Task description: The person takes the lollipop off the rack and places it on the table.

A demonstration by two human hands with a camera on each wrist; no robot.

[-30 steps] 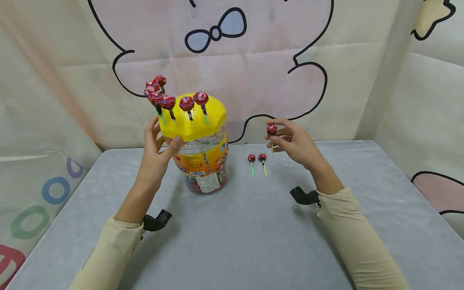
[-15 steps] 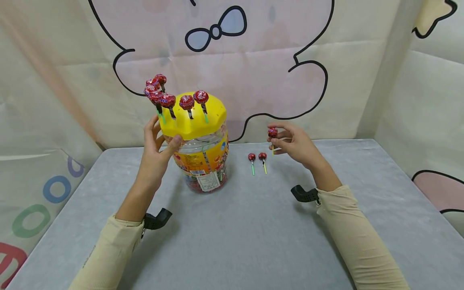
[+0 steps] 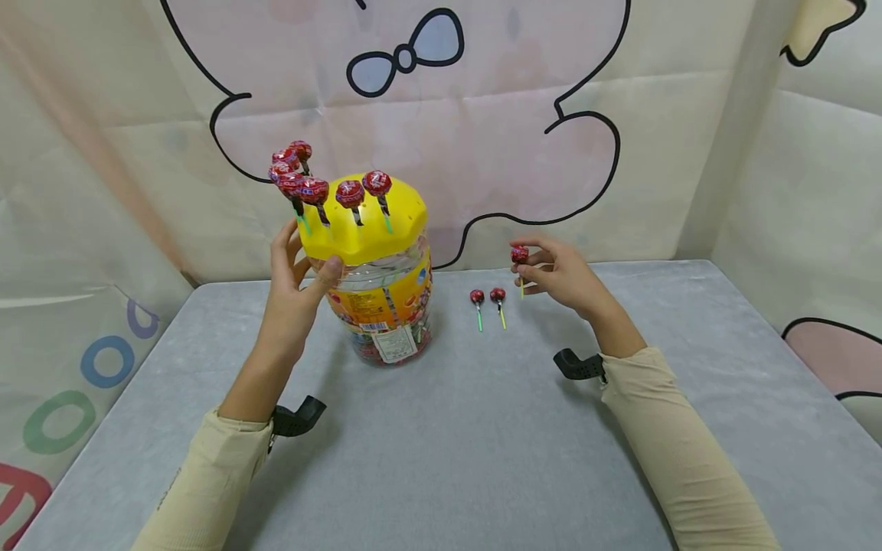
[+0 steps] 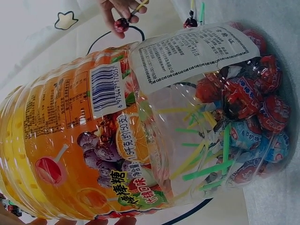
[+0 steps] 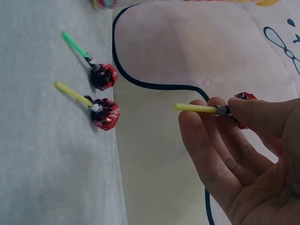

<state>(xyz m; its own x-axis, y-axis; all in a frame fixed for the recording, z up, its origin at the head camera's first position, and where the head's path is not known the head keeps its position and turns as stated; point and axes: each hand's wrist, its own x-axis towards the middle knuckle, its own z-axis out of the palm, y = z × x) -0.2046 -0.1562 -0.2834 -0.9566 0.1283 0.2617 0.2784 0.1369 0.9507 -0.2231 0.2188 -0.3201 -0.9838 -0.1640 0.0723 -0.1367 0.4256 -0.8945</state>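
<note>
Left hand: curled round the upper side of the clear candy jar, thumb on the near face just under the yellow lid, fingers behind. Jar stands left of middle on the grey tabletop, toward its far edge. Orange printed label on the body, white sticker below it. Wrapped candies, red and blue, with green and yellow sticks, lie heaped in the bottom.

Right hand: thumb and fingers pinch the held lollipop at the wrapper neck, just under its red head. Head up, yellow stick pointing down; lollipop is in the air by the far edge, right of the jar.

Between jar and right hand, near the far edge, two lollipops lie side by side, apart: the green-stick lollipop to the left, the yellow-stick lollipop to the right. Heads toward the far edge, sticks toward the near edge.

Lid: a curved row of red-wrapped lollipops stands in it, heads up, along its left and near sides.
</note>
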